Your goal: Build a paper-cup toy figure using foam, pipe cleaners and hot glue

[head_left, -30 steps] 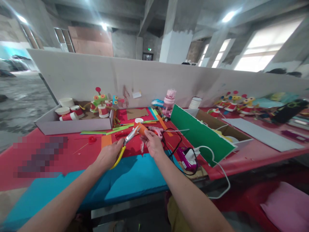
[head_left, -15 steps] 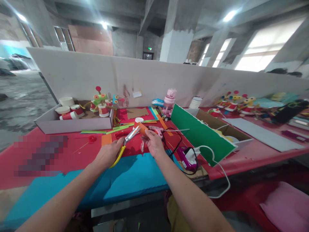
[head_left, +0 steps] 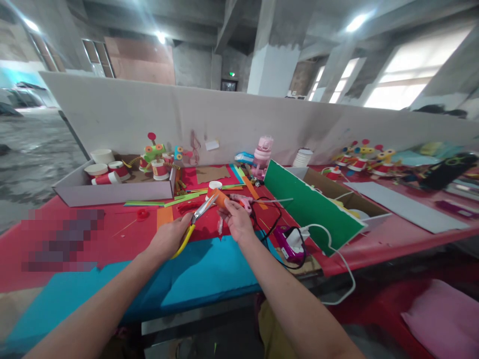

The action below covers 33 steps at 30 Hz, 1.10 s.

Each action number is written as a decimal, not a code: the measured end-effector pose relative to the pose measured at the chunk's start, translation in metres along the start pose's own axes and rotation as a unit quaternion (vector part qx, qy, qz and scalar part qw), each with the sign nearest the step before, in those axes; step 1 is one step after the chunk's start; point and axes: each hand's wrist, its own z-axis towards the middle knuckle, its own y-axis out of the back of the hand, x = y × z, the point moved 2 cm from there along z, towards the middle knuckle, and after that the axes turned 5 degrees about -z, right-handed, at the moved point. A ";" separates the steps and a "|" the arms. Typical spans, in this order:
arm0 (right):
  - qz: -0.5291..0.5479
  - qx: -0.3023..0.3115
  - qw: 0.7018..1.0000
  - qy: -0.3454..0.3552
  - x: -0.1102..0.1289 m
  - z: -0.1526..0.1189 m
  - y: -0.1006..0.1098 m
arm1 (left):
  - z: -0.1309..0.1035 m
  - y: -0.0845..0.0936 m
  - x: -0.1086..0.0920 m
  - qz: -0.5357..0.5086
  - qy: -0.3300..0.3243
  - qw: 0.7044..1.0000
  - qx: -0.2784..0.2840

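My left hand (head_left: 172, 234) is closed round the yellow handles of a pair of scissors (head_left: 195, 217). The blades point up and to the right, their tips at an orange piece of paper (head_left: 221, 199). Between the fingers of my right hand (head_left: 236, 219) that orange paper is pinched. Just behind it stands a white paper cup (head_left: 214, 186), partly covered by the blades and paper. A pink glue gun (head_left: 244, 201) lies beyond my right fingers. Beneath my wrists, a blue sheet (head_left: 202, 271) covers the front of the red table (head_left: 123, 239).
On the left, a shallow box (head_left: 116, 193) holds red-and-white cups and a green paper figure (head_left: 154, 149). A green-sided box (head_left: 310, 204) stands on the right, beside a purple power strip (head_left: 291, 245) with a white cable. Paper strips (head_left: 183, 199) lie behind the scissors; a pink bottle (head_left: 262, 155) stands farther back.
The scissor blades look closer together at the orange paper than before. Both hands stay in nearly the same place, and the camera view has shifted only slightly.
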 end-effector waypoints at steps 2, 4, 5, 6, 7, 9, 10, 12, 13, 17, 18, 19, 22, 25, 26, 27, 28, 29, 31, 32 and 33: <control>-0.003 -0.005 1.000 0.009 -0.001 0.000 -0.001 | 0.000 -0.001 0.000 -0.008 0.001 1.000 0.000; -0.004 -0.009 1.000 0.018 -0.001 0.000 -0.002 | 0.001 -0.003 -0.001 -0.017 0.000 1.000 0.000; -0.003 -0.009 1.000 0.021 -0.001 -0.001 -0.002 | 0.001 -0.003 -0.001 -0.021 -0.001 1.000 -0.001; -0.003 -0.006 1.000 0.022 -0.001 -0.001 -0.003 | 0.001 -0.003 0.000 -0.023 -0.002 1.000 -0.002; -0.001 -0.002 1.000 0.021 -0.001 -0.001 -0.003 | 0.001 -0.003 0.000 -0.023 -0.002 1.000 -0.003; 0.007 0.004 1.000 0.014 0.000 -0.002 -0.004 | 0.001 -0.001 0.001 -0.014 0.000 1.000 -0.006; 0.013 0.005 1.000 0.008 0.001 -0.001 -0.003 | 0.001 0.000 0.002 -0.008 0.001 1.000 -0.006; 0.021 0.007 1.000 -0.007 0.003 -0.001 -0.001 | 0.001 0.001 0.004 0.005 0.001 1.000 -0.008; 0.022 0.010 1.000 -0.016 0.004 -0.001 0.000 | 0.001 0.002 0.006 0.009 0.001 1.000 -0.010; 0.014 0.016 0.999 -0.030 0.004 0.000 0.002 | 0.002 0.000 0.010 0.014 -0.003 1.000 -0.016; 0.015 0.012 0.999 -0.026 0.003 0.000 0.002 | 0.002 0.000 0.011 0.008 -0.006 1.000 -0.018; 0.014 0.008 1.000 -0.020 0.003 0.000 0.002 | 0.002 -0.001 0.011 0.001 -0.010 1.000 -0.019; 0.002 0.000 1.000 0.007 0.001 -0.001 -0.001 | 0.002 -0.003 0.011 -0.022 -0.013 1.000 -0.018; -0.027 0.000 0.999 0.040 0.001 -0.001 -0.003 | 0.002 -0.004 0.011 -0.032 -0.012 0.999 -0.019; -0.037 0.000 0.998 0.052 0.001 -0.001 -0.003 | 0.002 -0.005 0.012 -0.034 -0.011 0.999 -0.022; -0.047 0.000 0.997 0.064 0.001 -0.001 -0.003 | 0.003 -0.005 0.012 -0.036 -0.011 0.999 -0.025; -0.057 0.000 0.996 0.076 0.001 -0.001 -0.002 | 0.003 -0.005 0.013 -0.038 -0.011 0.999 -0.026; -0.063 0.000 0.994 0.086 0.001 0.000 -0.002 | 0.003 -0.006 0.013 -0.040 -0.012 0.999 -0.026; -0.068 0.000 0.993 0.098 0.000 0.001 -0.001 | 0.004 -0.007 0.014 -0.044 -0.012 0.999 -0.023; -0.068 0.000 0.993 0.097 0.000 0.001 -0.001 | 0.004 -0.007 0.015 -0.046 -0.011 0.999 -0.022; -0.067 0.000 0.993 0.094 -0.001 0.001 -0.001 | 0.004 -0.007 0.014 -0.048 -0.010 0.999 -0.020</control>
